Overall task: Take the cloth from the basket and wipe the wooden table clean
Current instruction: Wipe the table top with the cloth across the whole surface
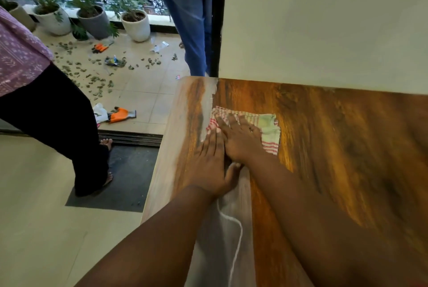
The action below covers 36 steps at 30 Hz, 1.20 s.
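A red-striped pale green cloth [268,128] lies flat on the wooden table [335,147], near its far left corner. My right hand [240,138] presses flat on the cloth with fingers spread. My left hand [208,161] lies flat beside it, its fingertips touching the cloth's near left edge and its palm on the table. The basket is not in view. A white string [236,235] lies on the table between my forearms.
A cream wall [324,20] borders the table's far side. Left of the table, one person [46,101] walks across a dark mat [125,182]; another person in jeans [187,8] stands in the doorway. Potted plants [136,25], scattered leaves and orange gloves [120,115] cover the balcony floor.
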Motion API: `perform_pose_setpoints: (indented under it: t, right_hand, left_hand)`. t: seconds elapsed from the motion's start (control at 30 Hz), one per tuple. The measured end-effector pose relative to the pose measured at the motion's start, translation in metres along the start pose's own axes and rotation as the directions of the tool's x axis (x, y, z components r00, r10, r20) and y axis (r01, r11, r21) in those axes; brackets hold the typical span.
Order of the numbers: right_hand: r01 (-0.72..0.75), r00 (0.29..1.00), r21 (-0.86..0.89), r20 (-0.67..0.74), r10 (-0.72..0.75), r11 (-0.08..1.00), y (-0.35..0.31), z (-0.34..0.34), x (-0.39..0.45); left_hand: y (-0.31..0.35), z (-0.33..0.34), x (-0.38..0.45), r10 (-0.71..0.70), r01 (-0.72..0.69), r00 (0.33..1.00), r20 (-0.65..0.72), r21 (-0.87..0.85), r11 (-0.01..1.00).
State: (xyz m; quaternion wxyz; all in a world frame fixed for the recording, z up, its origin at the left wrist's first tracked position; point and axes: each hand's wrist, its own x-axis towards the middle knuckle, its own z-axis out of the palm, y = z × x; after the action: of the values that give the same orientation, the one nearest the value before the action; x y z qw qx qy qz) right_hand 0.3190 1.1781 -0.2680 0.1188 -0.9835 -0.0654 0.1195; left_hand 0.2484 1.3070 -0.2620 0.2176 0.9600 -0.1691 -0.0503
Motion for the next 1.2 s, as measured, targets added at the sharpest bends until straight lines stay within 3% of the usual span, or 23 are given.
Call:
perform_pose_setpoints:
  t: [0.07,0.17,0.23,0.33,0.43,0.5,0.6,0.7,0.9,1.07,1.2]
  right_hand:
    - [-0.033,0.999,0.083,0.000,0.033,0.996,-0.006,0.008,-0.037]
    - [0.032,0.999,0.023,0.005,-0.032,0.999,-0.013,0.023,-0.096]
    - [0.059,0.998,0.017,0.037,-0.059,0.998,-0.026,0.031,-0.144]
    - [0.067,0.995,0.047,0.070,-0.070,0.997,-0.047,0.048,-0.216]
    - [0.062,0.990,-0.047,0.127,-0.055,0.997,-0.057,0.054,-0.249]
    - [0.061,0.985,-0.039,0.161,-0.054,0.997,-0.054,0.050,-0.245]
    - [0.056,0.995,0.052,0.084,-0.060,0.997,-0.044,0.051,-0.219]
    - [0.014,1.000,0.002,-0.003,-0.014,1.000,-0.032,0.043,-0.170]
    - [-0.077,0.994,-0.053,0.080,0.081,0.996,-0.024,0.017,-0.095]
    - [-0.037,0.999,0.031,-0.028,0.038,0.999,-0.052,0.049,-0.205]
    - [-0.023,0.999,0.048,0.032,0.022,0.999,-0.081,0.081,-0.324]
  left_hand:
    - [-0.001,-0.008,-0.017,0.144,-0.144,0.989,0.036,-0.010,0.990]
    - [-0.014,-0.019,-0.054,0.266,-0.269,0.961,0.070,0.029,0.963]
    - [-0.027,-0.027,-0.082,0.229,-0.230,0.973,0.028,0.024,0.973]
    - [-0.048,-0.040,-0.106,0.004,-0.004,1.000,-0.001,0.042,0.999]
    - [-0.059,-0.039,-0.111,-0.163,0.162,0.987,0.010,0.074,0.984]
    - [-0.058,-0.031,-0.110,-0.147,0.141,0.988,0.051,0.104,0.985]
    - [-0.059,-0.019,-0.112,-0.084,0.076,0.995,0.057,0.134,0.988]
    - [-0.064,-0.018,-0.111,-0.085,0.082,0.996,0.028,0.105,0.991]
    - [-0.064,-0.017,-0.109,-0.095,0.094,0.995,0.007,0.106,0.990]
    - [-0.064,-0.017,-0.110,-0.106,0.105,0.994,-0.001,0.126,0.986]
    - [-0.063,-0.019,-0.109,-0.120,0.118,0.993,0.008,0.115,0.986]
